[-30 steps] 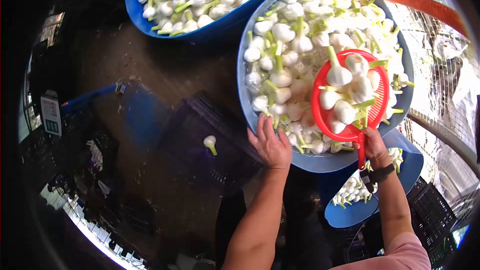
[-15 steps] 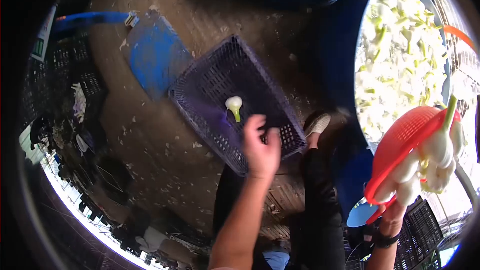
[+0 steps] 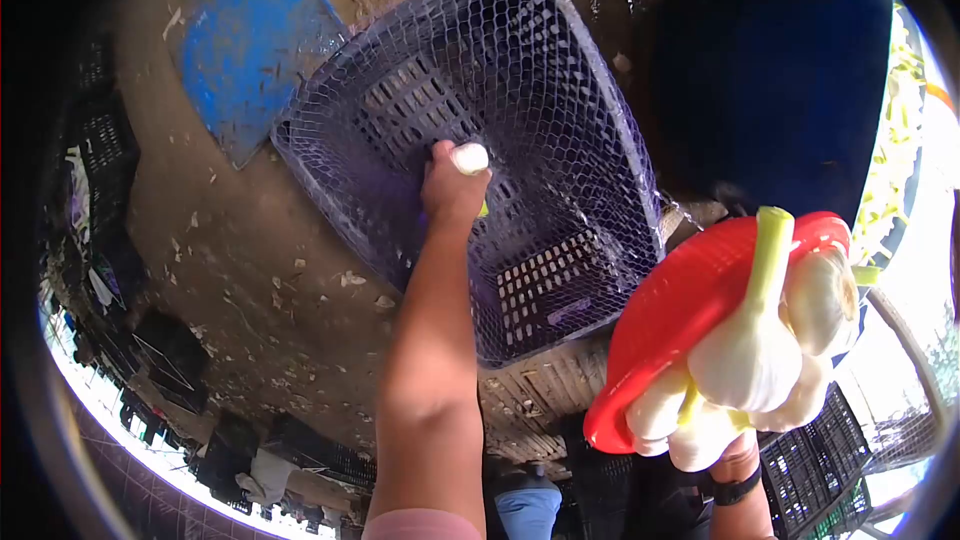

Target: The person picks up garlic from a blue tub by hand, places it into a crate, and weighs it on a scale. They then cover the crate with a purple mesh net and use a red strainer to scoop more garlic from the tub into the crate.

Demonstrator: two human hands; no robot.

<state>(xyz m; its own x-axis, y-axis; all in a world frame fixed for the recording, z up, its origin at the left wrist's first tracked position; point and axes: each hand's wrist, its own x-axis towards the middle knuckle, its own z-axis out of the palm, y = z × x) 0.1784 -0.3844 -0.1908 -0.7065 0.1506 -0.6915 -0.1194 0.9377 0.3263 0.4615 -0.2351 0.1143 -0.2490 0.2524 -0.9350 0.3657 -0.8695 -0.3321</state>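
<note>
Deep in a dark purple plastic crate (image 3: pixel 600 90) lined with netting, my left hand (image 3: pixel 455 190) is closed around a white garlic bulb (image 3: pixel 469 158); a bit of its green stem shows below the fingers. At the lower right, my right hand (image 3: pixel 738 460) holds up a red plastic basket (image 3: pixel 680 290), its fingers mostly hidden behind the load. Several garlic bulbs (image 3: pixel 750 360) with short green stems fill the basket, which is tilted toward me.
A large blue barrel (image 3: pixel 780 80) stands to the right, with cut garlic (image 3: pixel 905 130) visible inside. A blue board (image 3: pixel 255 50) lies on the dirt floor left of the crate. Black crates (image 3: pixel 815 460) are at the lower right.
My left hand has reached further into the crate and taken hold of the garlic bulb lying there. The red basket has come left and nearer, and the view has shifted closer over the crate.
</note>
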